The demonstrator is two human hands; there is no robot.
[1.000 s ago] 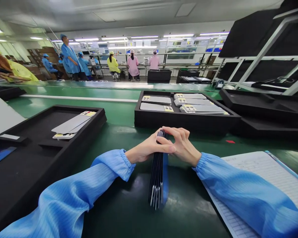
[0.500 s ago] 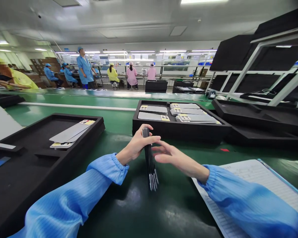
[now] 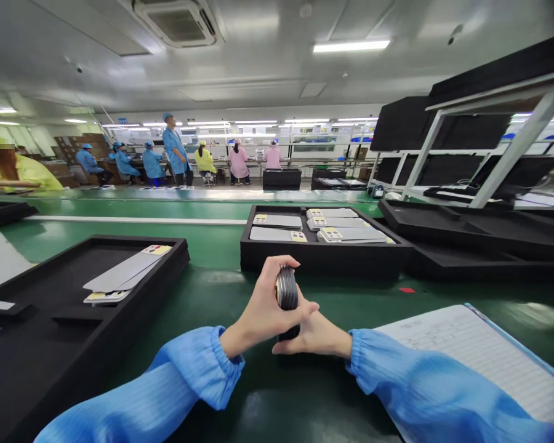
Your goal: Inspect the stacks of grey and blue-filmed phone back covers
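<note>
My left hand (image 3: 264, 311) is closed round the upper part of a stack of phone back covers (image 3: 287, 289), thumb on the near side and fingers over the far side. The stack stands on end above the green table, its dark, silver-rimmed edges towards me. Lower down, my right hand (image 3: 321, 335) grips the same stack from the right; its fingers are partly hidden behind the stack and my left thumb. More phone covers (image 3: 124, 271), pale with camera cut-outs, lie in the black foam tray (image 3: 143, 332) to the left. Another black tray (image 3: 323, 255) ahead holds several small piles of them.
An open notebook (image 3: 480, 357) lies under my right forearm. Further right are stacked black trays (image 3: 466, 231) and a white metal rack (image 3: 425, 157). A small red piece (image 3: 407, 290) lies on the green table (image 3: 212, 307). Co-workers sit and stand in the background.
The stack has turned from hanging lengthwise to standing more upright, end towards me, and sits a little lower. My right hand has moved in from beside it and closed on it. The view has tilted up.
</note>
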